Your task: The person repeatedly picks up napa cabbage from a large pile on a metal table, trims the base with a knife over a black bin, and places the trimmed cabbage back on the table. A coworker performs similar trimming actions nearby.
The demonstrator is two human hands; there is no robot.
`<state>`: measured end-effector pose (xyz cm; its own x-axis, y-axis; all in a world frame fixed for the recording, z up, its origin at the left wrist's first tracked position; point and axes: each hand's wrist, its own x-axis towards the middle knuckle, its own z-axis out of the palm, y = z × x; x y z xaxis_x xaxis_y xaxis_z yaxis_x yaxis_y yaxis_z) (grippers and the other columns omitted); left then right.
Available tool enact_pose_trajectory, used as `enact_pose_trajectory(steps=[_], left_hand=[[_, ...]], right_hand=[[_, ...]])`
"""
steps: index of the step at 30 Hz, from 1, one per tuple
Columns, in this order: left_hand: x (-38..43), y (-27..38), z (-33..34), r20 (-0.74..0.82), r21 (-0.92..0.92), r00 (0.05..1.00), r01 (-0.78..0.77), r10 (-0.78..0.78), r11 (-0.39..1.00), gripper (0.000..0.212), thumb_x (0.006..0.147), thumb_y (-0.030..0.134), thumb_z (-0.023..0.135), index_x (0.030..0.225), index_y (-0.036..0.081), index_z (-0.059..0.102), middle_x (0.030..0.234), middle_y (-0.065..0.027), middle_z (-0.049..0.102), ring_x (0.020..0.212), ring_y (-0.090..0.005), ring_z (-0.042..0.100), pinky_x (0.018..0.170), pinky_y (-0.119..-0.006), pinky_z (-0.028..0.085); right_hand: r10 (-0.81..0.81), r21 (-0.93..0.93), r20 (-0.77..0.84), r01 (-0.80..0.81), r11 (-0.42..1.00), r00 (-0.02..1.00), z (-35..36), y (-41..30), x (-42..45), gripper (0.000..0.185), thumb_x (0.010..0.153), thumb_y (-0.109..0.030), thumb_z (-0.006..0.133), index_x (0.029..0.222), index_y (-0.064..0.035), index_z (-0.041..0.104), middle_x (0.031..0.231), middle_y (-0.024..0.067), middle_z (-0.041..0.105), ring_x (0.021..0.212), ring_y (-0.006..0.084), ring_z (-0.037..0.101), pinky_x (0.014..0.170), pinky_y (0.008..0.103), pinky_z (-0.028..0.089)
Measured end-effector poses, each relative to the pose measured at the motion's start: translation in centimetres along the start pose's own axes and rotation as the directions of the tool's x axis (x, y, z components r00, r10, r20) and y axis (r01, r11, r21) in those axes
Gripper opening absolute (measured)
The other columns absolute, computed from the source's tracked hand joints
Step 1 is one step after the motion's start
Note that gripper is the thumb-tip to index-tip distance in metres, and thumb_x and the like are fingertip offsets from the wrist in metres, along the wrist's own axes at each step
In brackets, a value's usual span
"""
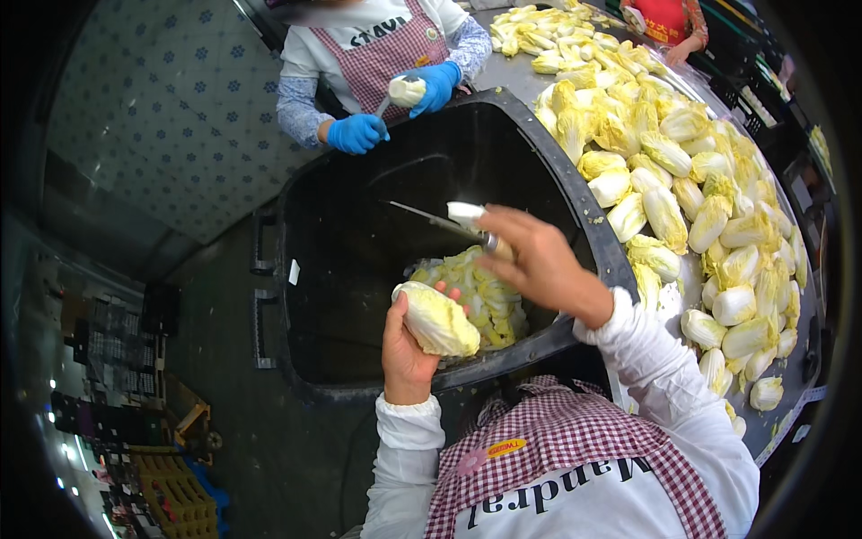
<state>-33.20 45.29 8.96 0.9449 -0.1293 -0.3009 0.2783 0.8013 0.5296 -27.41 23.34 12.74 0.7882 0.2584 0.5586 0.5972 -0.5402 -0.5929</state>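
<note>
My left hand holds a small napa cabbage over the near edge of a large black plastic bin. In my right hand is a knife, its handle gripped and its blade pointing left across the bin. A white piece of cabbage is at my right fingertips, just above the blade; whether it is pinched or falling I cannot tell. Below both hands, cabbage trimmings lie inside the bin. To the right, many napa cabbages are heaped on a metal table.
Across the bin a co-worker in blue gloves holds a knife and a cabbage piece. Another person stands at the table's far side. Bin handles stick out left. Pallets and stacked crates are at lower left.
</note>
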Motion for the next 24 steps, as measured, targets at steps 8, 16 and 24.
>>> enact_pose_trajectory(steps=[8, 16, 24], left_hand=[[-0.2, -1.2, 0.4, 0.035, 0.182, 0.982, -0.187, 0.184, 0.965, 0.044, 0.095, 0.023, 0.060, 0.132, 0.004, 0.045, 0.127, -0.0138, 0.056, 0.123, -0.0289, 0.051, 0.106, -0.046, 0.042], [-0.6, -1.3, 0.2, 0.214, 0.295, 0.943, -0.311, 0.255, 0.904, 0.067, 0.086, 0.031, 0.076, 0.136, 0.003, 0.041, 0.126, -0.0116, 0.056, 0.116, -0.0259, 0.058, 0.102, -0.042, 0.046], [-0.4, -1.3, 0.7, 0.229, 0.347, 0.942, -0.315, 0.245, 0.884, 0.066, 0.082, 0.022, 0.080, 0.132, 0.000, 0.043, 0.122, -0.0110, 0.058, 0.113, -0.0228, 0.059, 0.100, -0.037, 0.047]], right_hand=[[0.097, 0.287, 0.242, -0.167, 0.943, 0.965, 1.6, -2.5, -2.5, 0.041, 0.076, -0.020, 0.077, 0.109, 0.0017, 0.066, 0.092, 0.0202, 0.067, 0.080, 0.0355, 0.066, 0.072, 0.0388, 0.052], [0.327, 0.509, 0.306, -0.444, 0.737, 0.894, 2.7, -1.7, -3.0, 0.022, 0.082, -0.017, 0.068, 0.092, 0.0027, 0.067, 0.071, 0.0143, 0.065, 0.063, 0.0189, 0.063, 0.061, 0.0336, 0.049], [0.174, 0.424, 0.318, -0.303, 0.853, 0.932, 1.9, -2.2, -2.9, 0.022, 0.082, -0.018, 0.068, 0.087, 0.0029, 0.065, 0.061, 0.0075, 0.054, 0.056, 0.0103, 0.051, 0.052, 0.0297, 0.043]])
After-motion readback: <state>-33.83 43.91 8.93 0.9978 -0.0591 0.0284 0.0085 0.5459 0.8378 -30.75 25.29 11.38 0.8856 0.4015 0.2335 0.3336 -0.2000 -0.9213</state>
